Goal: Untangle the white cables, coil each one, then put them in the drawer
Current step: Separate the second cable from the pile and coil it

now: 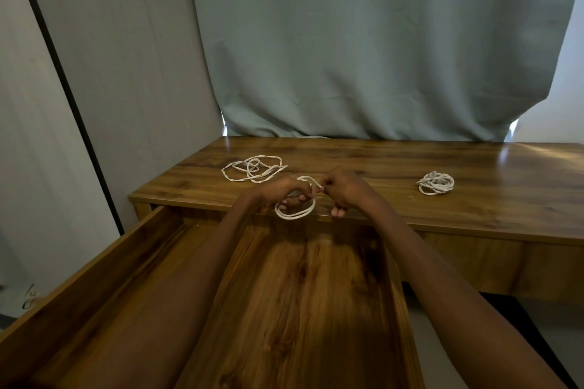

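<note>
My left hand (279,194) grips a coil of white cable (295,213) that hangs in loops over the desk's front edge. My right hand (343,189) pinches the end of that same cable right beside the left hand. A loose, sprawling white cable (252,169) lies on the desk top at the left, behind my hands. A tightly coiled white cable (436,183) rests on the desk at the right. The wooden drawer (303,294) stands pulled open below my arms, and nothing lies inside it.
The wooden desk (474,205) runs off to the right. A grey-green curtain (379,41) hangs behind it. A pale wall panel with a black strip (57,73) stands at the left. The drawer's left wall (94,262) rises beside my left forearm.
</note>
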`<control>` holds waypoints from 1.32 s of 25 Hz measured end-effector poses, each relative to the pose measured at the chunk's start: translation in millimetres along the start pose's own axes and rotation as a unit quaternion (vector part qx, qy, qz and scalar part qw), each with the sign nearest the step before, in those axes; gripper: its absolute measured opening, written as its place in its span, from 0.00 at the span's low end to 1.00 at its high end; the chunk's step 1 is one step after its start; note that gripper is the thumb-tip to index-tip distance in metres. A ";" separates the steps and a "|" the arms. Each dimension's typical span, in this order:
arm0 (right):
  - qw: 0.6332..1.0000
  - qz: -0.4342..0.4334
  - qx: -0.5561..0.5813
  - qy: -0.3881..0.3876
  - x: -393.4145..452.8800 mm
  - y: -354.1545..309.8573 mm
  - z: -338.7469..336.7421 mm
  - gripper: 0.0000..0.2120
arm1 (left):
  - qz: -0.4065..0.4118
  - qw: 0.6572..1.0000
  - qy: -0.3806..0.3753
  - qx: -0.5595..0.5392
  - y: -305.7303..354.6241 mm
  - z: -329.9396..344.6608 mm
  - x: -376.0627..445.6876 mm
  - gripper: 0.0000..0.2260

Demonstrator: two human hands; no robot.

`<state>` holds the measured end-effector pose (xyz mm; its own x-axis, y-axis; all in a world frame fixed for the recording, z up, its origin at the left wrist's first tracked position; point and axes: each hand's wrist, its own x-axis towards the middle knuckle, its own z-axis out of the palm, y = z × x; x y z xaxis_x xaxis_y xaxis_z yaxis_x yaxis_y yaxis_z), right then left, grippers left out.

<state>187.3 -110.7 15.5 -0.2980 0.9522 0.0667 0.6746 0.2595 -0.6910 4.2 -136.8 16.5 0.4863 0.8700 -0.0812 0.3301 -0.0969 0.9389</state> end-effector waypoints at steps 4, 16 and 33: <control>0.987 -0.085 -0.021 0.136 -0.1 11.7 8.4 0.09 | 0.013 1.000 -0.001 0.001 5.1 -0.1 -2.5 0.16; 0.929 -0.146 0.340 0.025 -33.8 -5.4 27.1 0.09 | 0.142 0.845 -0.232 -0.460 -16.9 -14.4 -17.3 0.15; 0.903 -0.104 0.415 -0.038 -33.9 -5.7 27.2 0.11 | 0.054 0.929 -0.077 -0.358 -13.8 -13.0 -8.9 0.36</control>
<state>175.1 -148.9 -2.4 -0.4266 0.8748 0.2298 -0.1314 0.1914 -0.9727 -15.2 -136.9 8.6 0.6136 0.7891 0.0305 -0.3234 0.2159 0.9213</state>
